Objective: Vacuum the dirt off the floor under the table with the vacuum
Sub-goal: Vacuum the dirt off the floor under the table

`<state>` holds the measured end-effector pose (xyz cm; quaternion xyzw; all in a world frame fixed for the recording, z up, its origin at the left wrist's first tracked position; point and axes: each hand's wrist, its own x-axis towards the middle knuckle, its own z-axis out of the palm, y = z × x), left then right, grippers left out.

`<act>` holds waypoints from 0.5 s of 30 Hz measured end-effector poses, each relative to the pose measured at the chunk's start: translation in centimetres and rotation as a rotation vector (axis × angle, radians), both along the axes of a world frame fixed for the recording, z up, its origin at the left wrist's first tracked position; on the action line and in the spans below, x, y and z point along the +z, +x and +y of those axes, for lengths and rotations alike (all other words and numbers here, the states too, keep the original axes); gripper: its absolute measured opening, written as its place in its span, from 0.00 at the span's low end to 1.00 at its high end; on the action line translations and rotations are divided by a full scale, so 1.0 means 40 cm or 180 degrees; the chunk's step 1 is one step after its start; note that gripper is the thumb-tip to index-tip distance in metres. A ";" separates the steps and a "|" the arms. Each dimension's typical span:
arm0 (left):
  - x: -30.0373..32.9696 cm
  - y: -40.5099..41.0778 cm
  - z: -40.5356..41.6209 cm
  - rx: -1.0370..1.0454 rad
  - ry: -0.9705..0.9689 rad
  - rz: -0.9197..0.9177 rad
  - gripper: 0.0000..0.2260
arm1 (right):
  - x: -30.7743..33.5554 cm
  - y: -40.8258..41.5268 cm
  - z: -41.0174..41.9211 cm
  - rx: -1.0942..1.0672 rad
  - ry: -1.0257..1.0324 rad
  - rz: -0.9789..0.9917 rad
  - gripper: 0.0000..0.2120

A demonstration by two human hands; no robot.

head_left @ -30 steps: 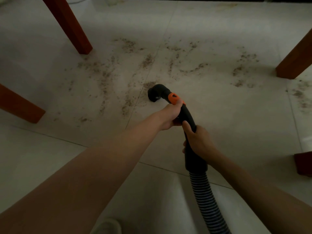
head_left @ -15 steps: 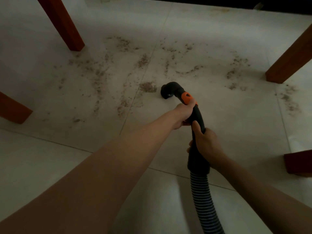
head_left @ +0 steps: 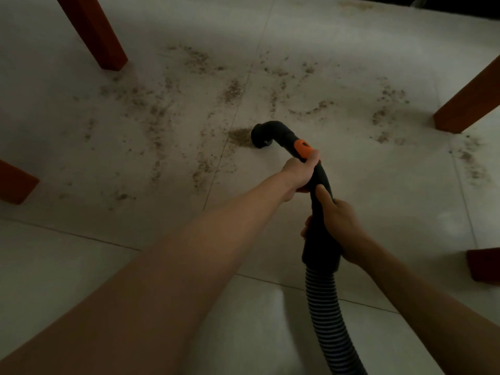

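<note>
**Both hands on the vacuum wand, nozzle at a dirt clump**

You're gripping the black vacuum wand (head_left: 319, 182) w/ both hands. Your left hand (head_left: 299, 175) is wrapping the upper part, fingers curling round it and thumb lying up against the orange slider (head_left: 302, 148). Your right hand (head_left: 339, 228) is holding lower down, near the collar where the ribbed hose (head_left: 328, 326) is joining — thumb pointing up along the tube, fingertips showing round the far side.

The curved nozzle (head_left: 261, 135) is sitting low at the floor (head_left: 378, 201), its mouth facing left & right beside a small brown clump of dirt (head_left: 240, 136); can't tell if it's actually touching the tile. More dirt is lying scattered in streaks and patches across the pale tiles — to the left, beyond the nozzle, and over at the right.

Reddish-brown table legs are standing around the dirty area: one far left (head_left: 92, 31), one far right (head_left: 468, 104), one at the left edge (head_left: 15, 180), one near right (head_left: 484, 263). The hose is trailing off toward you at the bottom of the view
</note>
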<state>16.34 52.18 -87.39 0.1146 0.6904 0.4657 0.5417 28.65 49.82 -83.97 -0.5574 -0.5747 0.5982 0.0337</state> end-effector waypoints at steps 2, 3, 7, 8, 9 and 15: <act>0.000 -0.010 -0.016 -0.0017 -0.0008 -0.0043 0.26 | 0.002 -0.006 -0.011 0.0036 -0.0033 0.0010 0.28; -0.002 -0.017 -0.026 -0.0032 -0.0021 -0.0050 0.26 | 0.003 -0.012 -0.020 0.0037 -0.0029 0.0012 0.28; -0.007 -0.050 -0.060 -0.0074 -0.0006 -0.0093 0.26 | 0.002 -0.042 -0.066 0.0007 0.0008 0.0023 0.27; -0.008 -0.055 -0.067 -0.0093 -0.0001 -0.0127 0.26 | 0.002 -0.048 -0.076 0.0003 0.0016 0.0011 0.27; -0.008 -0.059 -0.074 -0.0105 0.0005 -0.0156 0.26 | 0.003 -0.052 -0.084 0.0002 0.0032 -0.0015 0.27; 0.005 -0.078 -0.063 -0.0136 0.0073 -0.0361 0.26 | 0.017 -0.078 -0.089 -0.0163 0.0263 -0.0146 0.23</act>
